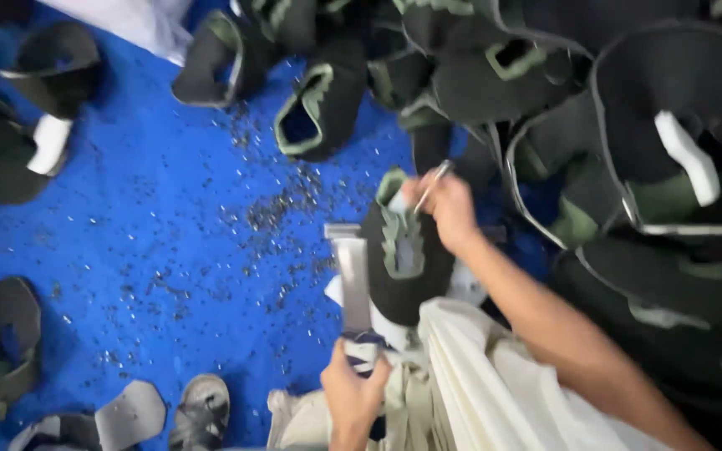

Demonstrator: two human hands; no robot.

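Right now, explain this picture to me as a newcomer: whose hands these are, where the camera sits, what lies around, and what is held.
There is no machine here. One camera, worn on a person's head, looks down at that person's two bare hands.

The ground is a blue sheet sprinkled with small dark scraps. Black shoe uppers with pale green trim lie piled at the top and right, and a few more on the left.

The right hand pinches a thin metal tool over one upper, which rests near the person's pale clothing. The left hand grips the lower end of a grey upright piece beside that upper; the blur hides what it is.
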